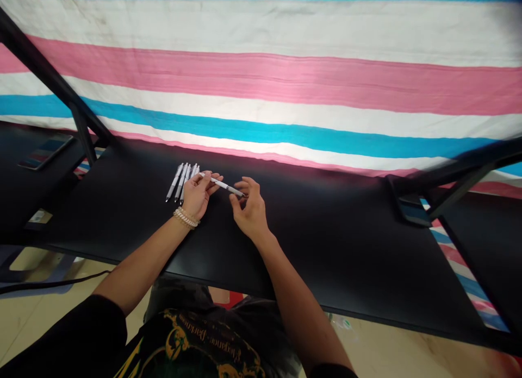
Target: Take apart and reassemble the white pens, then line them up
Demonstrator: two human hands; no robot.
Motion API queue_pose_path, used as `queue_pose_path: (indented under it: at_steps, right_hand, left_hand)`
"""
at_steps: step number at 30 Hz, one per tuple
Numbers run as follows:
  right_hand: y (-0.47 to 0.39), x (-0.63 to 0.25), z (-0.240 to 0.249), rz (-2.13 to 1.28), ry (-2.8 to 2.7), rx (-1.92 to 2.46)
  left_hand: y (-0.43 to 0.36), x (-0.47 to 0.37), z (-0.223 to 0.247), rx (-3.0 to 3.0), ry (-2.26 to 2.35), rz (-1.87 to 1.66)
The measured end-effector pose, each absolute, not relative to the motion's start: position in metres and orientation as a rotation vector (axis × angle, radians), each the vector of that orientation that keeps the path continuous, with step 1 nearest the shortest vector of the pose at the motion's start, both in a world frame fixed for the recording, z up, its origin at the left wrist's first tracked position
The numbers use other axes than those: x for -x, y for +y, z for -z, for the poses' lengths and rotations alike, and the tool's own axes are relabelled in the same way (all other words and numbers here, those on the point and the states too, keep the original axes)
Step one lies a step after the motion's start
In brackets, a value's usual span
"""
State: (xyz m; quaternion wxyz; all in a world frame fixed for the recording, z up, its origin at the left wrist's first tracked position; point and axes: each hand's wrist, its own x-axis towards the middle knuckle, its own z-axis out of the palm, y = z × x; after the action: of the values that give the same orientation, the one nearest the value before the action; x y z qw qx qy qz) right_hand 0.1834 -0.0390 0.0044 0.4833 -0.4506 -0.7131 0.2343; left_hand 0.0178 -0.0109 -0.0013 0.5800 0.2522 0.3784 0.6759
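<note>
Pen in white with a grey grip (223, 185), held aslant above the middle of the black counter (338, 231), tip toward the right and slightly near. Pinched at its rear end between thumb and fingers of the left hand (198, 197), with a pale beaded bracelet (186, 218) on that wrist. At the tip, right hand (252, 210) with thumb and fingers half curled around it; impossible to tell whether touching or just beside. Just left of the left hand, a row of similar white pens (181, 182) lying side by side on the counter, dark tips toward the near edge, partly hidden by that hand. Beyond the far edge, a pink, white and blue striped sheet (277, 79). At far left, a flat dark slab (47, 151).
</note>
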Motion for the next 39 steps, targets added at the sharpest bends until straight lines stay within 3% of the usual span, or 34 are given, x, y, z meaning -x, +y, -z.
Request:
queue_pose_path:
  at_steps: [28, 39]
  right_hand:
    - [-0.04, -0.183, -0.009, -0.803, -1.746, 1.151]
    - [-0.039, -0.184, -0.013, -0.754, -1.57, 1.148]
  left_hand:
    - [-0.012, -0.019, -0.004, -0.613, 0.935, -1.555]
    - [-0.016, -0.002, -0.028, -0.356, 0.637, -1.346]
